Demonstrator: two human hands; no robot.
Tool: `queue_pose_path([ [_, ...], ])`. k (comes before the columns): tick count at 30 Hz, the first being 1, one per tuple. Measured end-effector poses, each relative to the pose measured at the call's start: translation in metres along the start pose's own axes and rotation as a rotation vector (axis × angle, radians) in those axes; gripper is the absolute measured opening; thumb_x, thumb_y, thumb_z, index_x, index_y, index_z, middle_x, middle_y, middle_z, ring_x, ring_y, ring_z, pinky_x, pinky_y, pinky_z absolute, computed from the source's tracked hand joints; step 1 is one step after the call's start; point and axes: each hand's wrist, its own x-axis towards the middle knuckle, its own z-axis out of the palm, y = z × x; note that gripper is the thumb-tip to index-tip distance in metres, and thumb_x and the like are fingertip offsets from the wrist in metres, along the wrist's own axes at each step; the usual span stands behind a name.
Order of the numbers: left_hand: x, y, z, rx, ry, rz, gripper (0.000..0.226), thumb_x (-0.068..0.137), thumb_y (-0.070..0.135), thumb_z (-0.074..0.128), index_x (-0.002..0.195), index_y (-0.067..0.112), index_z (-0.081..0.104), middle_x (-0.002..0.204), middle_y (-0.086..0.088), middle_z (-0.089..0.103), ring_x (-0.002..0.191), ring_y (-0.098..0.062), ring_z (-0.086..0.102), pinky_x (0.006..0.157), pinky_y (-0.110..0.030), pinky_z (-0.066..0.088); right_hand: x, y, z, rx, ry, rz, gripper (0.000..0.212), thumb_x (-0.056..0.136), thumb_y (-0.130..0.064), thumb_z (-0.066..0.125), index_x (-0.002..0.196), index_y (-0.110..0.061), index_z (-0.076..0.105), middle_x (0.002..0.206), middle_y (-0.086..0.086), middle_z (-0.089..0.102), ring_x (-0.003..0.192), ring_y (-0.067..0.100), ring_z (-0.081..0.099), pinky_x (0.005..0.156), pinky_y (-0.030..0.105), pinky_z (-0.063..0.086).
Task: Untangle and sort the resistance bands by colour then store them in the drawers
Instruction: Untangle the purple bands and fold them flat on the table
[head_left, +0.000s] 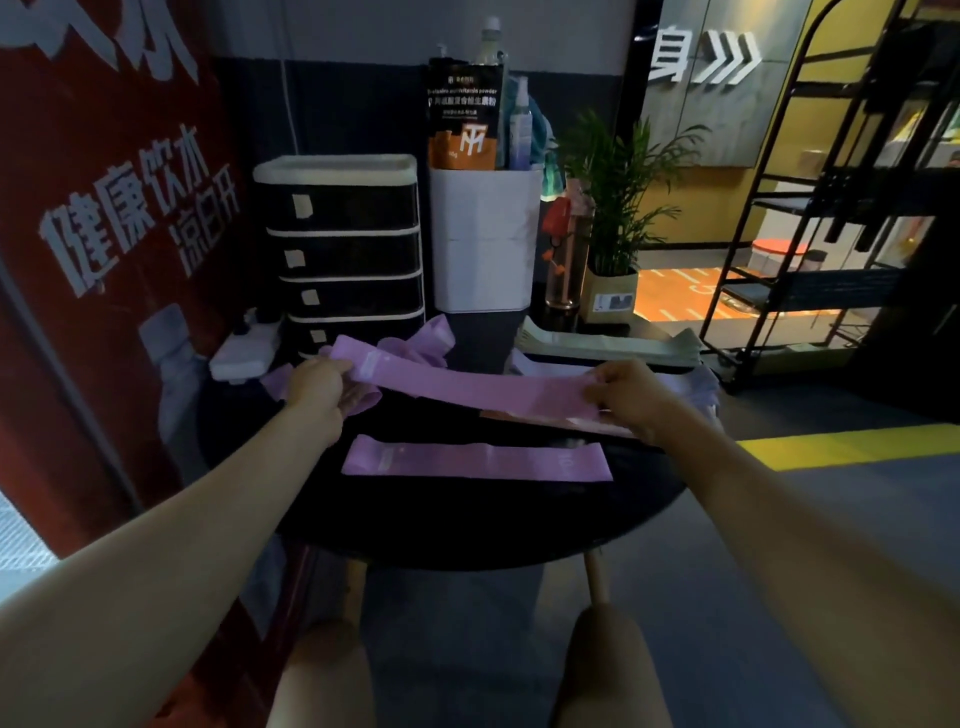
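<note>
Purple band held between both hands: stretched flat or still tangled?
Flat. The held purple band runs straight from left hand to right hand, with no visible twist.

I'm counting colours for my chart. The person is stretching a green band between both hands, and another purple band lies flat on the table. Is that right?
Not quite. The band stretched between the left hand and right hand is purple, not green, as the head view shows. Another purple band does lie flat on the table. The pale green bands lie stacked further back.
</note>
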Motion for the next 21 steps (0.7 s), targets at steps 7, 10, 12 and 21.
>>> queue_pose_path([
  [7,-0.006,-0.043,-0.022,0.509,0.082,0.231,0.013,0.087,0.009,0.051,0.082,0.003,0.061,0.089,-0.02,0.06,0.094,-0.04,0.061,0.081,-0.042,0.049,-0.024,0.035,0.003,-0.034,0.234,0.101,0.027,0.077,-0.003,0.073,0.062,-0.012,0.053,0.072,0.01,0.057,0.073,0.024,0.056,0.076,0.043,0.053],
  [10,-0.019,-0.056,-0.027,0.74,0.139,0.385,0.021,0.091,0.009,0.052,0.103,-0.005,0.061,0.109,-0.025,0.061,0.104,-0.038,0.056,0.087,-0.038,0.042,-0.033,0.044,0.008,-0.104,0.29,0.082,0.029,0.077,-0.005,0.074,0.06,-0.013,0.051,0.065,0.003,0.056,0.074,0.023,0.058,0.075,0.042,0.054],
  [12,-0.025,-0.062,-0.031,0.79,0.148,0.431,0.023,0.091,0.01,0.052,0.106,-0.006,0.061,0.112,-0.025,0.061,0.106,-0.038,0.056,0.087,-0.037,0.041,-0.036,0.047,0.013,-0.123,0.3,0.077,0.025,0.078,-0.008,0.073,0.065,-0.013,0.052,0.07,0.003,0.057,0.072,0.02,0.056,0.066,0.032,0.047],
  [21,-0.029,-0.084,-0.043,0.87,0.142,0.449,0.019,0.093,0.018,0.052,0.106,0.007,0.06,0.111,-0.012,0.063,0.102,-0.032,0.057,0.078,-0.033,0.039,-0.042,0.068,0.03,-0.241,0.354,0.034,0.01,0.083,-0.014,0.067,0.084,-0.01,0.058,0.083,0.003,0.058,0.078,0.017,0.053,0.068,0.024,0.036],
])
